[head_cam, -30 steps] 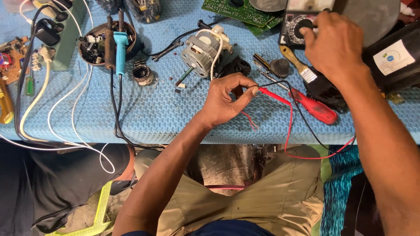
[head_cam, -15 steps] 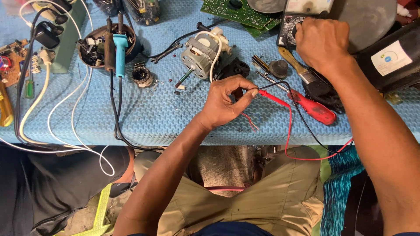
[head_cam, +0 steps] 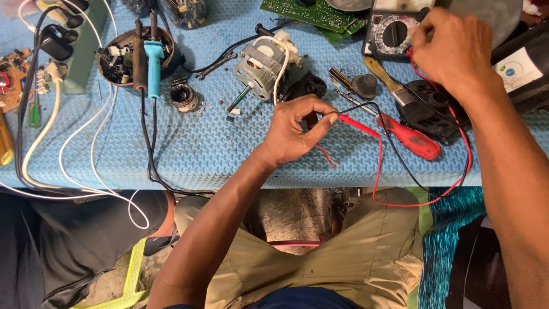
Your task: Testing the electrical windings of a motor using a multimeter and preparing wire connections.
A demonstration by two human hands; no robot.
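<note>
The red and black slim plastic test probes (head_cam: 350, 117) are pinched together in the left hand (head_cam: 294, 133), freeing the right hand (head_cam: 452, 48), at one o'clock, closed beside the black analogue multimeter's dial (head_cam: 393, 33).

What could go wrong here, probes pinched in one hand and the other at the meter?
1. The left hand pinches the red probe and black lead together; the tips may touch and short the reading.
2. The red lead loops off the table edge over the lap; a knee could snag it.
3. The right hand by the multimeter could drag that lead.
</note>
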